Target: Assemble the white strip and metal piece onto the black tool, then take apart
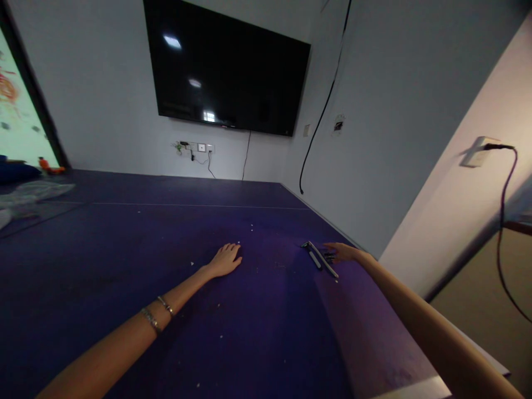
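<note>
My left hand (225, 259) lies palm down on the purple tabletop (257, 310), its fingers stretched out and holding nothing I can see. Two bracelets (157, 315) circle that forearm. On the right, a plier-like tool with two long handles (320, 259) rests on the surface, its head pointing away to the left. Just beyond its handles is my right hand (344, 252), fingers extended toward the tool. Small dark pieces (329, 257) sit by those fingertips, partly covered by them; I cannot make out their kind.
Small white bits (251, 227) are scattered over the surface. Clear plastic wrap (35, 191) lies at the far left, near an orange object (50, 166). A black cable (320, 122) hangs down the right wall. A television (233, 66) is mounted at the back.
</note>
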Tool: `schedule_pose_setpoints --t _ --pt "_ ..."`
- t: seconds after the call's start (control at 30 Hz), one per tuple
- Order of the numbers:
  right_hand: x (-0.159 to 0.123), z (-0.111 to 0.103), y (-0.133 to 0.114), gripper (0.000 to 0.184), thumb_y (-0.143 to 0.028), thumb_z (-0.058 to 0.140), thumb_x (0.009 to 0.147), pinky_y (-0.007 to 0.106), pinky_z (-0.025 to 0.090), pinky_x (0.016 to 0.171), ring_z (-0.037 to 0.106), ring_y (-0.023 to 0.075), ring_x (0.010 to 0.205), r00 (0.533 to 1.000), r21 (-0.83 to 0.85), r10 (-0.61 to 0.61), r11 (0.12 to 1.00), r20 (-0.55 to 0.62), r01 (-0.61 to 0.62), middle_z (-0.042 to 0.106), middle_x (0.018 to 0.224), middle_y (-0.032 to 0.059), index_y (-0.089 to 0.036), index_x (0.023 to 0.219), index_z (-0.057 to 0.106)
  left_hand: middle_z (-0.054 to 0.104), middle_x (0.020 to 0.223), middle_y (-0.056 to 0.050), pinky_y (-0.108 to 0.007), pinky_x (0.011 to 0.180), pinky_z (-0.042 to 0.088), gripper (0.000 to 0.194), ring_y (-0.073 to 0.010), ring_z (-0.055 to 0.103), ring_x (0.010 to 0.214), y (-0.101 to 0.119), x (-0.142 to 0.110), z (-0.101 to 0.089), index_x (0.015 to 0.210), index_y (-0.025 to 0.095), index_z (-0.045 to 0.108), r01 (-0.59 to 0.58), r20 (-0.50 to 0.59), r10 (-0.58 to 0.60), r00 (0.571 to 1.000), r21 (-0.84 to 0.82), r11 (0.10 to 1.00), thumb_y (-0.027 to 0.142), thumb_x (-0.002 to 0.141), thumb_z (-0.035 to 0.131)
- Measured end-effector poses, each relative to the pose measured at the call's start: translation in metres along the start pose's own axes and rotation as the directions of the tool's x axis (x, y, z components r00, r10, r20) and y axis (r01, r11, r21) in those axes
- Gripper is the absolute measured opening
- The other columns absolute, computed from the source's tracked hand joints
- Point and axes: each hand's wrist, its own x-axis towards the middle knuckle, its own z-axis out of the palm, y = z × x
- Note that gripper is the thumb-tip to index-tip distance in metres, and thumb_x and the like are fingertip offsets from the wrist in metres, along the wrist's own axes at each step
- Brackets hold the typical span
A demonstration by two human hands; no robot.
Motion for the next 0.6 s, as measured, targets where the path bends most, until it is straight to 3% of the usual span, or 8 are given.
schedule_pose_setpoints --t 0.23,0.4,0.6 --pt "0.007 0.0028 0.0048 0.076 -0.004 0.057 0.048 0.036 0.045 0.087 0.057 0.0286 0.104 0.999 -0.059 -0.033 0.998 -0.009 0.032 0.06 0.117 0.012 -0.015 0.123 0.053 0.042 0.134 -0.017 -0.044 0.103 0.026 0.054 -0.0305 0.033 0.127 -0.0011 0.0012 0.0028 0.128 0.009 0.04 0.001 -0.004 -0.001 1.0 0.001 1.0 0.041 0.085 0.034" --pt "0.01 0.0058 0.0074 0.077 -0.002 0.054 0.05 0.034 0.046 0.085 0.059 0.0266 0.101 1.0 -0.092 -0.029 0.995 -0.005 0.029 0.061 0.115 0.0142 -0.012 0.126 0.05 0.041 0.135 -0.017 -0.043 0.104 0.026 0.053 -0.0297 0.033 0.127 -0.0018 0.0016 0.0054 0.128 0.009 0.041 0.003 -0.018 -0.003 1.0 -0.001 1.0 0.04 0.085 0.035" --pt "0.0071 0.0026 0.0025 0.066 -0.007 0.052 0.056 0.036 0.045 0.088 0.056 0.0274 0.106 0.993 -0.15 -0.048 0.988 -0.105 0.032 0.059 0.119 0.0134 -0.015 0.122 0.054 0.044 0.133 -0.016 -0.04 0.105 0.025 0.051 -0.0272 0.034 0.127 -0.004 0.0011 0.0047 0.126 0.009 0.043 -0.002 -0.035 0.0 0.999 -0.07 0.998 0.038 0.085 0.037"
